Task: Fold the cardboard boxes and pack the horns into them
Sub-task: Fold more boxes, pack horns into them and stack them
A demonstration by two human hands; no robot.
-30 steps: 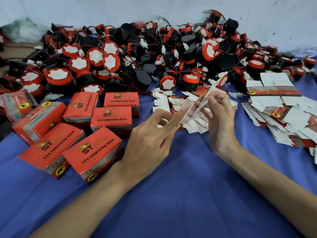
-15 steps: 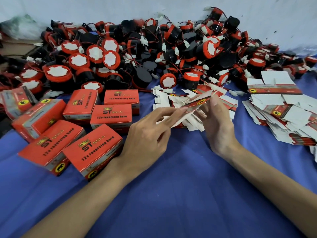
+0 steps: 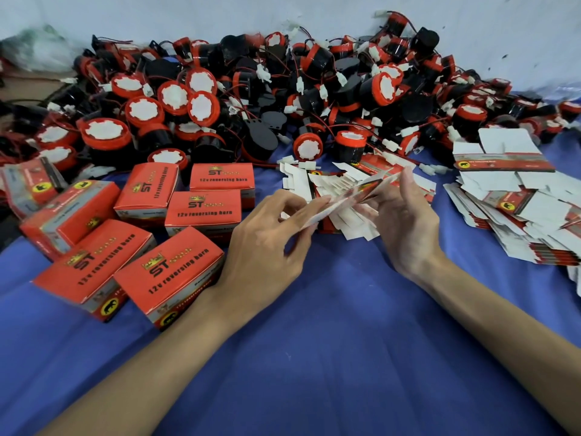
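Two hands are working one flat carton blank [image 3: 352, 196] just above the blue cloth [image 3: 314, 325]: the left hand [image 3: 267, 243] is pinching its near end, the right hand [image 3: 405, 221] is gripping the far end, likely prising it open into a box. Folded boxes [image 3: 169, 272] are sitting at left, clear of the work. Loose horns [image 3: 345, 146] are lying heaped behind, within reach for packing.

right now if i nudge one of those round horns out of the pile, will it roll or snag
The horn looks like a squat cylinder, so on its side it would probably roll. Thin red wires with white plugs tangle through the pile, so it would likely snag and drag neighbours.
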